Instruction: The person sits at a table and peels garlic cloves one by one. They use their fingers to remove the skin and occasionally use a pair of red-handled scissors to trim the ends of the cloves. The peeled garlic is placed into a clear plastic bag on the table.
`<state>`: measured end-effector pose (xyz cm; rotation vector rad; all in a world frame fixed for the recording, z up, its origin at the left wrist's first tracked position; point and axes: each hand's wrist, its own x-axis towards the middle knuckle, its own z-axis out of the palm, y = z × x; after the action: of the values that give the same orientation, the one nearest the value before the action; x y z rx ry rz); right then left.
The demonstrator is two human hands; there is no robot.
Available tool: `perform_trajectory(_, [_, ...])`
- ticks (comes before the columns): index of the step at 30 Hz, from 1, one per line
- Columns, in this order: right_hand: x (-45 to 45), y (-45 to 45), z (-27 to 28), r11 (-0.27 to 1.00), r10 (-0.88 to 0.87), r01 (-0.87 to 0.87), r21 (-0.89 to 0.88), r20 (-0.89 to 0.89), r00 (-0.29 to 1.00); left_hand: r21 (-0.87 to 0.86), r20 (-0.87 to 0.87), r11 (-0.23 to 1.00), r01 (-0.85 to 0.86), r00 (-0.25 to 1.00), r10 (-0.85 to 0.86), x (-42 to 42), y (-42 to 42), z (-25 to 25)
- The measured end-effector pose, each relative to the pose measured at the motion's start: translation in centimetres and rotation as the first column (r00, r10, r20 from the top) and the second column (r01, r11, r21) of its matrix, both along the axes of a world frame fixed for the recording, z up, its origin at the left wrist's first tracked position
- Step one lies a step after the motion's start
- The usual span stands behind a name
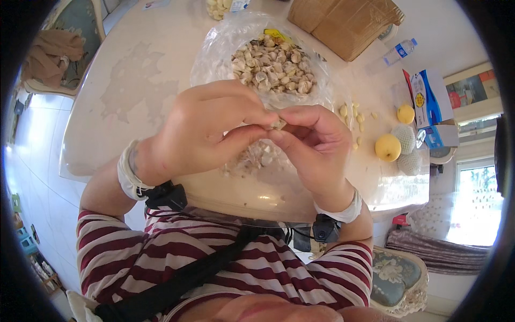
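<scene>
My left hand (pixel 201 129) and my right hand (pixel 322 145) meet over the table, pinching one small garlic clove (pixel 277 124) between thumbs and fingertips. Fingers partly cover the clove, and papery skin seems to be on it. Loose garlic skins (pixel 259 157) lie in a pile on the table beneath my hands. Just beyond them, a clear plastic bag (pixel 215 52) lies spread out, holding many unpeeled garlic cloves (pixel 277 66). Several peeled cloves (pixel 360 118) are scattered on the tabletop to the right of my right hand.
At the far edge stands a clear container (pixel 218 9) of peeled cloves. A cardboard box (pixel 342 26) sits back right, near a water bottle (pixel 400 52). Yellow fruit (pixel 387 147), net-wrapped fruit (pixel 402 137) and a blue-white package (pixel 427 98) occupy the table's right side (pixel 386 183).
</scene>
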<state>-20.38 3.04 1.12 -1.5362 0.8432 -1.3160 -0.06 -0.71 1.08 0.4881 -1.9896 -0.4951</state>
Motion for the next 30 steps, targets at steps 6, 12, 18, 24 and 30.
perform_trajectory(6, [0.3,-0.1,-0.3,0.99,-0.078,0.07,-0.121,-0.07,0.994,-0.101,0.039,0.989,-0.104,0.993,0.108,-0.8,0.5,-0.4])
perform_trajectory(12, [-0.2,-1.2,-0.9,0.891,-0.209,0.068,-0.448,-0.274,0.939,-0.05,0.045,0.996,-0.069,0.996,0.071,-1.0,0.7,-0.4])
perform_trajectory(18, [0.6,-0.8,0.0,0.735,-0.398,0.1,-0.671,-0.308,0.864,0.03,-0.011,0.996,-0.081,0.997,0.082,-1.3,1.3,-0.3])
perform_trajectory(24, [0.7,-0.6,0.2,0.704,-0.434,0.106,-0.702,-0.308,0.846,0.073,-0.046,0.993,-0.093,0.994,0.097,-1.6,1.4,-0.2])
perform_trajectory(30, [0.6,-0.7,0.2,0.686,-0.438,0.058,-0.726,-0.347,0.829,0.044,-0.01,0.995,-0.089,0.996,0.089,-1.3,1.2,-0.2])
